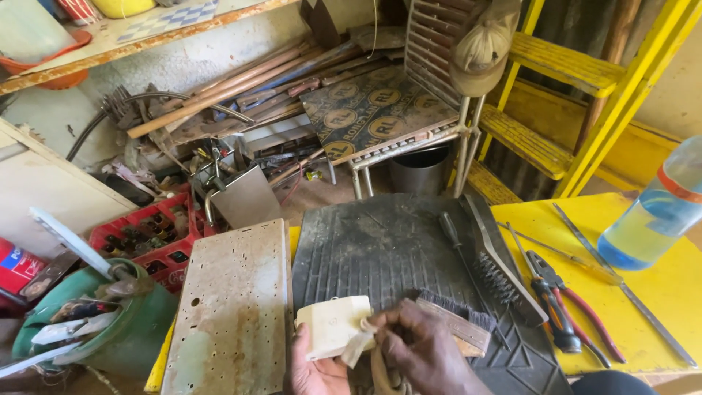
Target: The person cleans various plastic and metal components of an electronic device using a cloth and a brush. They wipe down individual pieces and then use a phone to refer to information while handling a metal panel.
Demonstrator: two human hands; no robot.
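clearly the left hand (316,373) grips the cream rectangular plastic block (333,326) from below, low over the ribbed black rubber mat (387,249) on the yellow bench (658,292). the right hand (424,347) pinches what seems a pale rag (358,347) against its edge; steady support and short strokes would serve best.

Yellow bench (658,292) w/ ribbed black rubber mat (380,249) laid over its left part. On mat: wire brush (504,271), black-handled screwdriver (457,245) just beside it. Right of mat: pliers, red/black handles (559,292), a thin screwdriver (563,252), long metal rod (621,292). Clear plastic bottle w/ blue liquid (654,212) at bench's right edge. Perforated rusty metal plate (230,314) left of mat. Floor: red crate of bottles (150,241), green bucket (117,329) w/ tools, pile of pipes & scrap (227,95). Behind: yellow ladder (563,95), cap (479,47) hung on a metal frame.
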